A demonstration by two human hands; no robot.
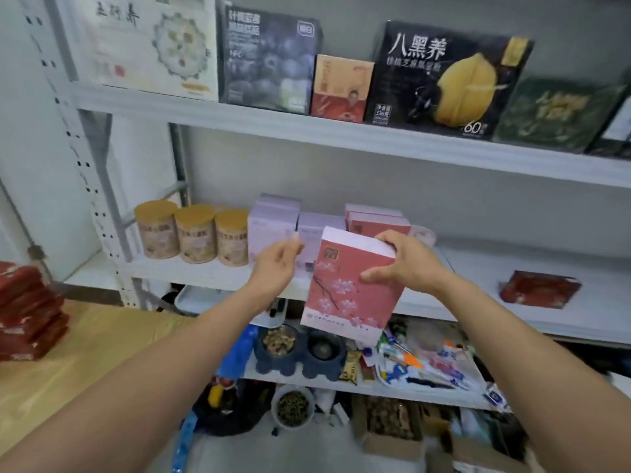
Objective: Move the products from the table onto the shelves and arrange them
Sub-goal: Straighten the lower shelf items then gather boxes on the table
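Gripped a pink blossom box (345, 291) with the right hand (406, 264), tilted before the middle shelf (478, 278), held the left hand (276, 268) open beside lilac boxes (271, 227).

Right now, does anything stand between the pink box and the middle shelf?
Yes: lavender boxes and stacked pink boxes stand on the shelf right behind the held box. Free surface shows further right.

Soft, even indoor light, faint shadows beneath the white metal shelf boards (341, 131), pale sheen on the glossy black carton with yellow fruit (444, 80), slight overall blur, wide-angle bending at the edges.
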